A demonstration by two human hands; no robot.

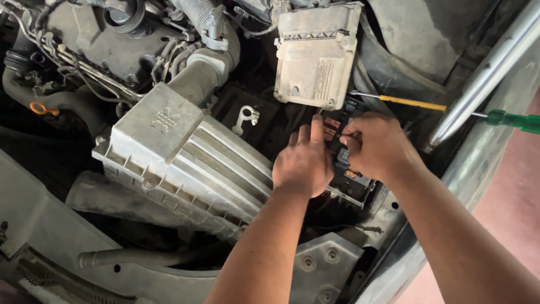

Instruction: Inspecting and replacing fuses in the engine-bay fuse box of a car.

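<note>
1. The fuse box (351, 177) sits low in the engine bay, near its right edge, under the tilted grey cover (316, 53).
2. The left hand (302, 163) rests on the box, fingers straight, grip apart and holding nothing.
3. The right hand (376, 145) has its grip pinched together on a small part I cannot make out; a straight pull looks safest.
4. Mind the screwdriver (413, 103) lying just above.
</note>
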